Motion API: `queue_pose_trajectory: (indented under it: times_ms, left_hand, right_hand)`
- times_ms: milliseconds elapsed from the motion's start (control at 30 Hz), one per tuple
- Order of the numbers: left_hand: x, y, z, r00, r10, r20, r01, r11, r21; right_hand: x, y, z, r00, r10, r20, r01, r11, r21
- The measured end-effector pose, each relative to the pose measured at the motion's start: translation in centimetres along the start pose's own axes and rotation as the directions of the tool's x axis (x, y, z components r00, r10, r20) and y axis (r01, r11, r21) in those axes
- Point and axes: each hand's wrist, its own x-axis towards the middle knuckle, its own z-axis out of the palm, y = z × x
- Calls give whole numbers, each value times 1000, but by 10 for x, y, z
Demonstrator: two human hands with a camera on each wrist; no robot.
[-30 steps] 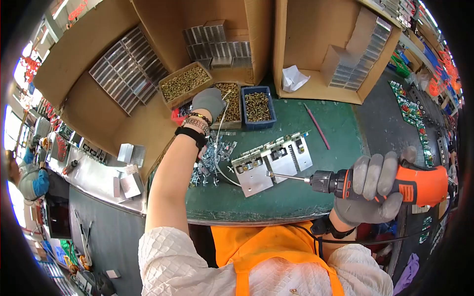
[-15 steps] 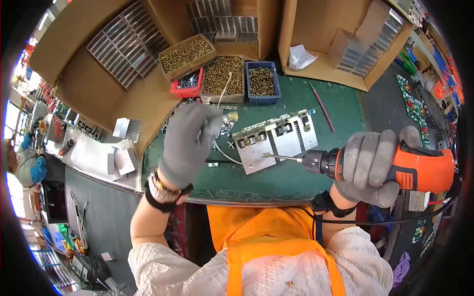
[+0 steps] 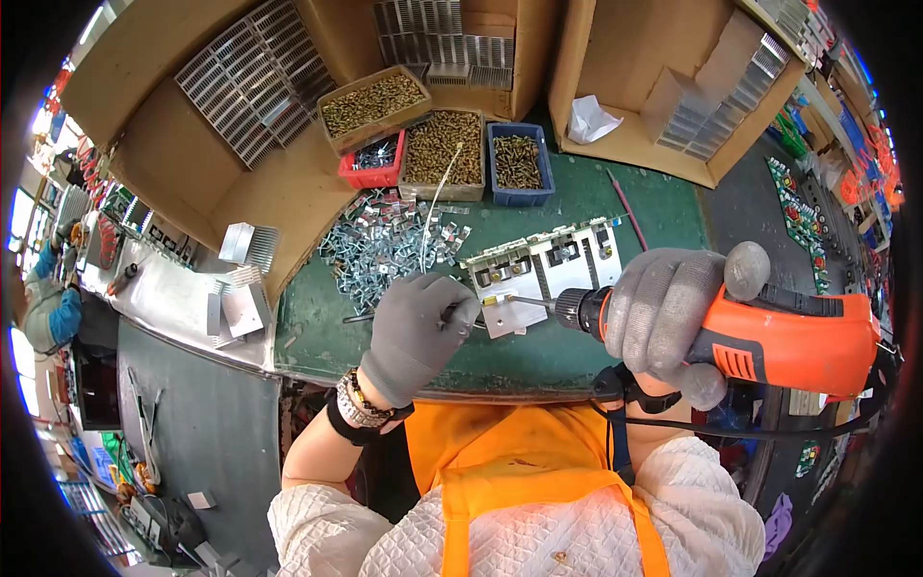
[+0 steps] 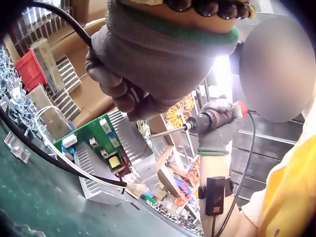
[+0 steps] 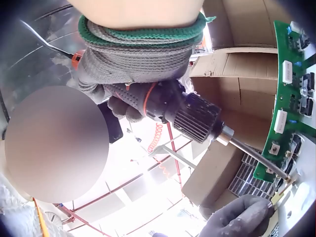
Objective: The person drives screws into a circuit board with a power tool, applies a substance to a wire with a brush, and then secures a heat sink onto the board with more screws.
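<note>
My gloved right hand (image 3: 668,313) grips an orange and black electric screwdriver (image 3: 784,341) lying nearly level, its long bit (image 5: 259,159) pointing left. The bit's tip reaches the flat silver face of an aluminium heat sink (image 3: 505,322), which is joined to a green circuit board (image 5: 280,103). Beside the tip, my gloved left hand (image 3: 418,332) pinches a small brass-coloured piece (image 5: 280,193); its exact kind I cannot tell. Loose metal clips (image 3: 370,250) lie in a heap behind the left hand. A white cable (image 3: 437,197) curves over the clips.
Bins of brass-coloured screws (image 3: 442,149) stand behind the clips, with a red bin (image 3: 373,173) and a blue bin (image 3: 519,188) beside them. Cardboard boxes (image 3: 615,58) holding finned heat sinks (image 3: 260,82) line the back. A thin purple stick (image 3: 627,207) lies right of the board.
The left hand has come back from the screw bins to the bit's tip at the heat sink. The right hand has shifted slightly left with the electric screwdriver.
</note>
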Motion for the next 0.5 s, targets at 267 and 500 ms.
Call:
queue_pose_trajectory:
  times_ms: [267, 500]
  left_hand:
    - [-4, 3, 2, 978, -175, 111, 187, 977, -103]
    - [-8, -1, 8, 941, -294, 169, 335, 878, -342]
  right_hand:
    - [5, -2, 1, 996, 70, 55, -72, 997, 40]
    - [15, -1, 16, 981, 137, 136, -136, 991, -18]
